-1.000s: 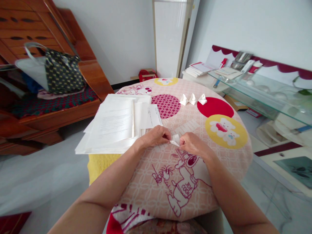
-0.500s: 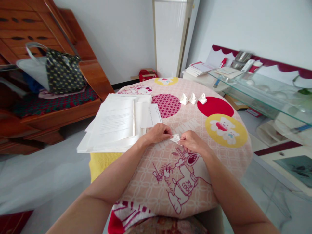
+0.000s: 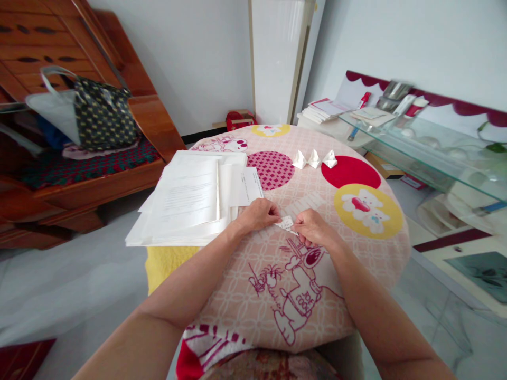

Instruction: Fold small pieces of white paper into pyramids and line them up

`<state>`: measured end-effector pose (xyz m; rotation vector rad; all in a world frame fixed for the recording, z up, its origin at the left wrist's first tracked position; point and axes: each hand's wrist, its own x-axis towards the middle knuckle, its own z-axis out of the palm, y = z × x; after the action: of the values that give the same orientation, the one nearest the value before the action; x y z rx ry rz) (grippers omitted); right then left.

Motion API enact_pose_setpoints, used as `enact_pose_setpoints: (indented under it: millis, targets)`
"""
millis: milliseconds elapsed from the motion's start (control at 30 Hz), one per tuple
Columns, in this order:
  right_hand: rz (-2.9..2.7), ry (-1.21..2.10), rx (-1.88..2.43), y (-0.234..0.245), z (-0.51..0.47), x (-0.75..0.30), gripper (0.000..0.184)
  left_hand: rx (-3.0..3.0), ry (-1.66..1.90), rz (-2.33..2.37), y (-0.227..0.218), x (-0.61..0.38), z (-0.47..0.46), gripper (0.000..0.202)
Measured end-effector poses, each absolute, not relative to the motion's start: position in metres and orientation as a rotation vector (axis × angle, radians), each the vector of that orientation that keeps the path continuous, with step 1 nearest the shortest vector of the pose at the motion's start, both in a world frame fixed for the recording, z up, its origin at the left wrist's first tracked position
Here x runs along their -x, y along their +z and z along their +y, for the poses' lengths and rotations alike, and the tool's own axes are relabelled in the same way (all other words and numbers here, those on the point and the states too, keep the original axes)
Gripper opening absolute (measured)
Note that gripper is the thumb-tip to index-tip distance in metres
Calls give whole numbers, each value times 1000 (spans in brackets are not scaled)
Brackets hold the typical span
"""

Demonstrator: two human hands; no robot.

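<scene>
A small folded piece of white paper (image 3: pixel 285 223) with printed marks lies low over the table between my two hands. My left hand (image 3: pixel 261 213) pinches its left edge, fingers closed. At the paper's right side, my right hand (image 3: pixel 312 227) grips it between thumb and fingers. Farther back on the cloth stand three folded paper shapes: a left one (image 3: pixel 299 160), a middle one (image 3: pixel 314 159) and a right one (image 3: pixel 330 159). Left of my hands rests a stack of paper sheets (image 3: pixel 190 190), with a smaller printed sheet (image 3: pixel 246 186) at its right edge.
A patterned cloth (image 3: pixel 237 295) covers the round table. At right is a glass shelf (image 3: pixel 428 150) with cups and papers. A wooden bench (image 3: pixel 99 195) on the left holds a dotted bag (image 3: pixel 105 116). A white cabinet (image 3: pixel 275 63) stands at the back.
The small paper between my hands shows a different face, with more printed marks and no visible crease lines. Both hands stay nearly in place.
</scene>
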<state>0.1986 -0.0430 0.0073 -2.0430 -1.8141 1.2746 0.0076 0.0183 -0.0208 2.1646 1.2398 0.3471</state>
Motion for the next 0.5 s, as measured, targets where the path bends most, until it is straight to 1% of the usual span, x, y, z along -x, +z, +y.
enact_pose_setpoints:
  millis: [333, 500]
  targets:
    - [-1792, 1285, 2044, 3, -41, -198, 24, -2201, 319, 1283, -20, -12, 18, 13]
    - [-1805, 1271, 2050, 4, -41, -197, 27, -2231, 313, 1318, -20, -14, 18, 14]
